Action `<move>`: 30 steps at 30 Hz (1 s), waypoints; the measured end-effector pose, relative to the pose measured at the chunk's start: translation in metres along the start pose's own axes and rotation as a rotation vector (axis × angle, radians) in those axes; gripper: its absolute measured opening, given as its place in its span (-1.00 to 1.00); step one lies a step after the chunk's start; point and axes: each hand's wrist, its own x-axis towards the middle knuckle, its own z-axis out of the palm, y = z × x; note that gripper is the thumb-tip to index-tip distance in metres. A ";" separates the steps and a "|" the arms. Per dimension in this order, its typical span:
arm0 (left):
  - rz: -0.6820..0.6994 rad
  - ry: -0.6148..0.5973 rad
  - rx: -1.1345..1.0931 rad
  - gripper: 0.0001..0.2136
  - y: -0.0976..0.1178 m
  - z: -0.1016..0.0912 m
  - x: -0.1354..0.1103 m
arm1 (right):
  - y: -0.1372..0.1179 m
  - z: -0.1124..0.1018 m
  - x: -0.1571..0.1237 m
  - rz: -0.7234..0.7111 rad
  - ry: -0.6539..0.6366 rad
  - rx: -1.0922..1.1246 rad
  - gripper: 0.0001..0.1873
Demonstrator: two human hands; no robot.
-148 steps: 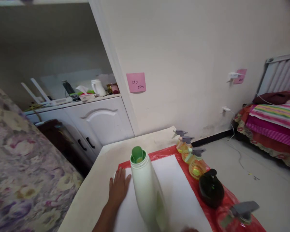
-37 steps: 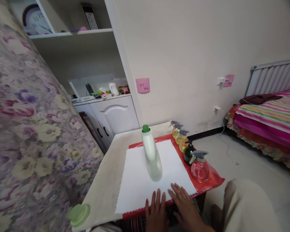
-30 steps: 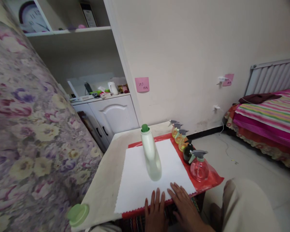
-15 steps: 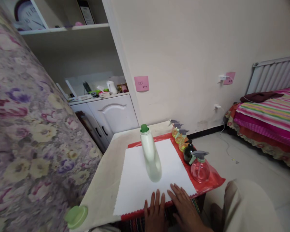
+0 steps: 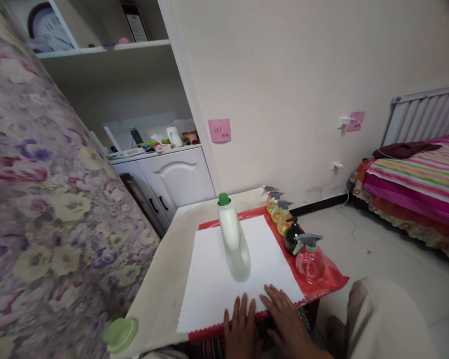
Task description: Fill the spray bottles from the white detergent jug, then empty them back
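Note:
My left hand (image 5: 241, 326) rests flat at the front edge of a white sheet (image 5: 205, 279), its fingers stretched out and holding nothing. Beside it, my right hand (image 5: 284, 316) lies palm down near the sheet's front right corner, fingers spread and nothing in them. Just beyond both hands a pale green plastic bottle (image 5: 235, 244) stands upright on the sheet. A darker green spout (image 5: 223, 199) shows at its uncapped neck. Apart from the hands, a light green cap (image 5: 120, 335) sits at the table's front left corner.
A red plastic sheet (image 5: 331, 284) lies under the white one. Along its right side stand a pink spray bottle (image 5: 310, 264), a dark pump bottle (image 5: 292, 237) and several yellowish spray bottles (image 5: 283, 219). A floral curtain (image 5: 60, 214) hangs left; a bed (image 5: 415, 179) stands right.

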 end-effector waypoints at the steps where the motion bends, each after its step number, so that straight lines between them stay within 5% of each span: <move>1: -0.002 -0.009 -0.019 -0.31 -0.001 -0.001 0.002 | 0.001 0.000 0.000 -0.005 0.001 0.014 -0.09; 15: 0.043 -0.239 -0.396 -0.38 0.013 -0.032 0.024 | 0.011 -0.012 -0.012 0.033 -0.012 0.131 -0.29; 23: 0.127 -0.136 -0.420 -0.48 0.003 -0.020 0.018 | 0.017 -0.011 -0.012 -0.008 0.036 0.196 -0.40; 30: 0.031 -0.057 -0.697 -0.62 0.010 -0.049 0.027 | 0.000 -0.031 -0.009 0.064 0.094 0.400 -0.51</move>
